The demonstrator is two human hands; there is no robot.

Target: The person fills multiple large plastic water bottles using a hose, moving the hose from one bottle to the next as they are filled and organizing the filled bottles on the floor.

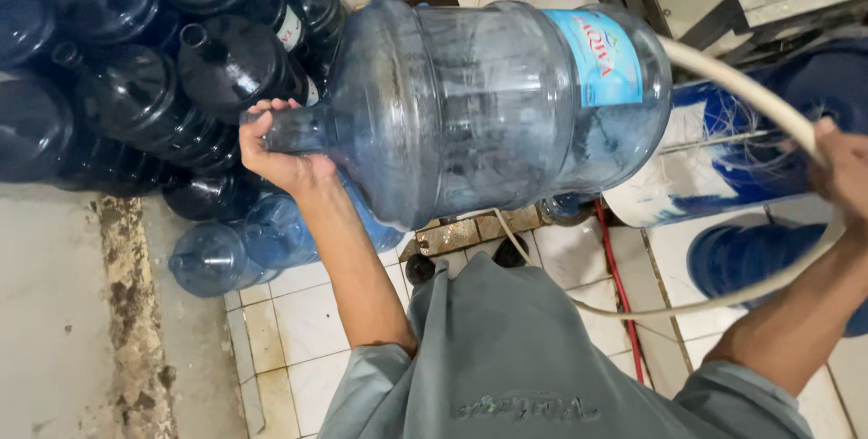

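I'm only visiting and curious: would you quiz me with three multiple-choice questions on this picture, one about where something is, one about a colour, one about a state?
1. Where does the left hand grip the big water jug?
A. at its neck
B. at its base
C. on its label

2. What colour is the hose in the right hand?
A. bright green
B. cream white
C. black

3. How is the big water jug held?
A. standing upright on the floor
B. hanging from a hook
C. lifted and tipped on its side

Answers:
1. A, the fingers wrap the narrow neck at the jug's left end.
2. B, the hose curves pale cream from the upper right down past the tiled floor.
3. C, the jug lies sideways in the air above the grey shirt, with the stacked dark jugs behind.
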